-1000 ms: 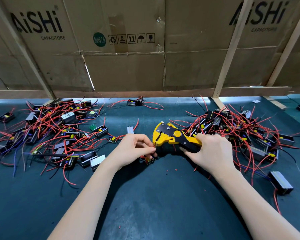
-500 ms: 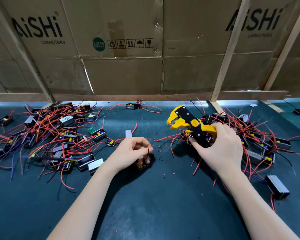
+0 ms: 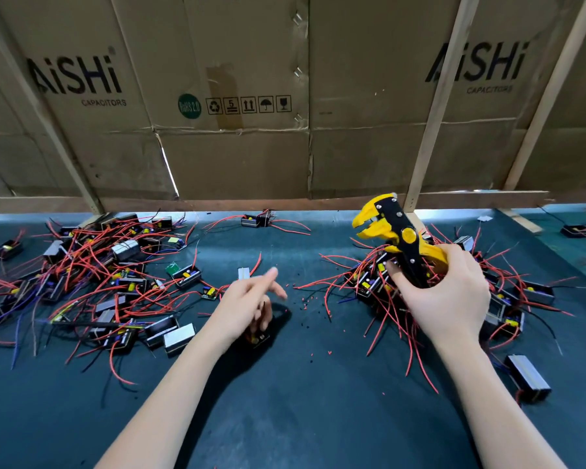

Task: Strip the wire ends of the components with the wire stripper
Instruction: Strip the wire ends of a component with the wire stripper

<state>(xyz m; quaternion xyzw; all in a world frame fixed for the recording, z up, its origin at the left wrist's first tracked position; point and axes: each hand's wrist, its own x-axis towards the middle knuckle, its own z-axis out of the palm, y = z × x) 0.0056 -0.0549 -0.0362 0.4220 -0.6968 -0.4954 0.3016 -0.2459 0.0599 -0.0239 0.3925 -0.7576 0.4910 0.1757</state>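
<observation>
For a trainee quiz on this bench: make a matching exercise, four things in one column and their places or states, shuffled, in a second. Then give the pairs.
Things
1. stripper
2. left hand
3. lone component
4. loose bits of insulation

Places or states
A. lying between the two hands on the mat
B. gripped in the right hand, lifted, head pointing up and left
C. near the right forearm, apart from the pile
D. blurred, fingers spread over a small component

Pairs: 1-B, 2-D, 3-C, 4-A
</observation>
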